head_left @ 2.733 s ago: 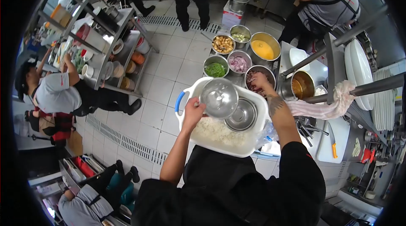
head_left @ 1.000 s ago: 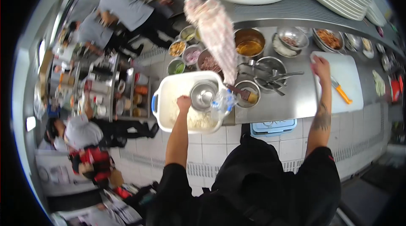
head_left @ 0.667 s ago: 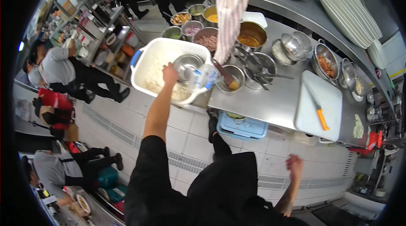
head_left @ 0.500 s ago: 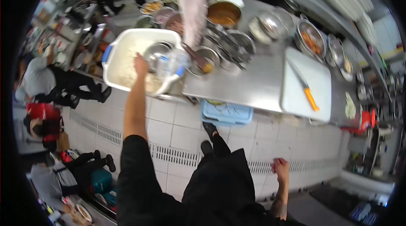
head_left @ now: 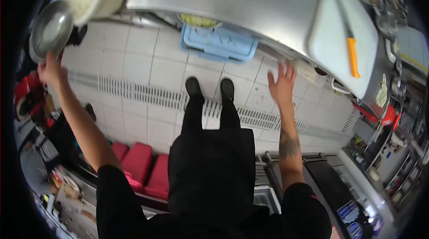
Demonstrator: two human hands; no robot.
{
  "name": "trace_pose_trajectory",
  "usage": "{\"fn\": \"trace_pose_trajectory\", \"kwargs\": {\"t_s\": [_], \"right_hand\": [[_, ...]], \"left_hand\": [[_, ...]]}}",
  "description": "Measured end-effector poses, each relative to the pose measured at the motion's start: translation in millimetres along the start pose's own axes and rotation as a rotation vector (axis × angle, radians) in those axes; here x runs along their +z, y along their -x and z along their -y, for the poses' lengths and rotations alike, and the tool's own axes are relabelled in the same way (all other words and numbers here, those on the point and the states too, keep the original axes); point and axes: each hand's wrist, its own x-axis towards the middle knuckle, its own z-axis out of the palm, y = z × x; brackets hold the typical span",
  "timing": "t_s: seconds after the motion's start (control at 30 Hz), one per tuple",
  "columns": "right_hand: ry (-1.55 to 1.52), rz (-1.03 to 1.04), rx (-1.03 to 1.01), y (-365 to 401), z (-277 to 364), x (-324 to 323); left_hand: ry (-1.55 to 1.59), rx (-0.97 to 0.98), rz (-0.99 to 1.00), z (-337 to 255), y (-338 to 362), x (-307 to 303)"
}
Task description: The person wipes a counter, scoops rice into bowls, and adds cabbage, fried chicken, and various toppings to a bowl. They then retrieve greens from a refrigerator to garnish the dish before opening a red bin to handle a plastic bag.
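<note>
steel bowl (head_left: 52, 28) rises past the left grip (head_left: 50, 56), rim pinched.

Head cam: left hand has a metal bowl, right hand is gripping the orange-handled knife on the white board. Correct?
No, the right hand grips nothing: the head view shows it open, apart from the orange-handled knife, which lies on the white board. The left hand does have a metal bowl.

Left hand (head_left: 52, 70) gripping bowl (head_left: 52, 26), orange-handled knife (head_left: 353, 58)
</note>
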Motion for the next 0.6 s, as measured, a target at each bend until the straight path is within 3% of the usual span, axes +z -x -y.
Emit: {"fn": "trace_pose_trajectory", "kwargs": {"t_s": [0.03, 0.07, 0.1, 0.17, 0.23, 0.3, 0.33, 0.37, 0.47, 0.5, 0.57, 0.6], "right_hand": [[0.01, -0.118, -0.047, -23, -8, 17], [0.082, -0.204, -0.092, -47, -9, 27], [0.097, -0.231, -0.154, -70, -19, 40], [0.093, -0.223, -0.085, -107, -23, 60], [-0.215, -0.153, -0.165, -147, -15, 65], [-0.093, -0.089, -0.254, -185, -24, 80], [-0.103, -0.058, -0.288, -208, -34, 98], [-0.115, -0.026, -0.322, -231, -45, 115], [0.148, -0.149, -0.502, -275, -66, 172], [0.182, -0.123, -0.461, -280, -63, 177], [0.0, 0.168, -0.152, -264, -25, 146], [0.014, 0.101, -0.127, -260, -28, 142]], "left_hand": [[-0.066, 0.123, -0.095, -3, 51, -22], [-0.437, 0.2, -0.274, -11, 107, -34], [-0.823, 0.3, -0.262, 12, 146, -71], [-1.088, 0.19, -0.126, 87, 230, -149], [-0.943, -0.017, -0.094, 128, 333, -138], [-0.558, -0.625, -0.094, 134, 423, -85], [-0.476, -0.793, -0.077, 142, 456, -60], [-0.275, -0.979, -0.199, 153, 488, -29], [0.03, -1.172, 0.009, 140, 536, 69], [0.07, -1.159, 0.092, 129, 537, 97], [0.04, -1.055, 0.22, 122, 543, 142], [-0.029, -0.965, 0.268, 128, 546, 161]]}}
